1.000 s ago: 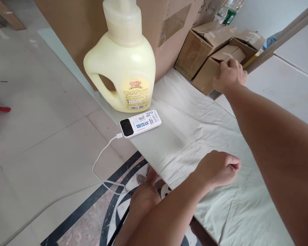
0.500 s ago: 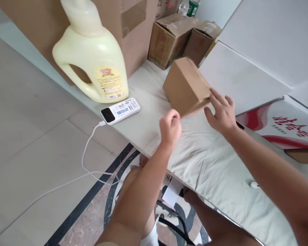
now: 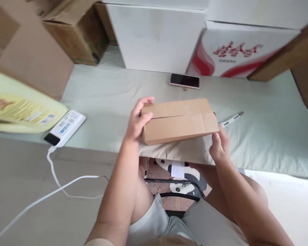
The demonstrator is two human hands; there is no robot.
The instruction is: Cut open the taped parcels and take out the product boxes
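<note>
A brown cardboard box (image 3: 179,124) with a seam along its top lies between my hands, near the front edge of the cloth-covered surface (image 3: 105,89). My left hand (image 3: 139,119) grips its left end, thumb on the top face and fingers over the far corner. At the right end, my right hand (image 3: 220,141) holds the near corner with bent fingers and thumb. Just beyond that hand lies a white and grey cutter-like tool (image 3: 231,119). Behind the box rests a phone (image 3: 184,81), face up.
On the left are a pale yellow jug (image 3: 28,106) and a white device (image 3: 65,128) with a white cable (image 3: 38,201) hanging down. Cardboard boxes (image 3: 77,37) and a white box with red print (image 3: 236,51) stand along the back.
The view has swung right. The box, tilted up before, now lies lower and flatter. My left hand now grips its left end and my right hand its near right corner.
</note>
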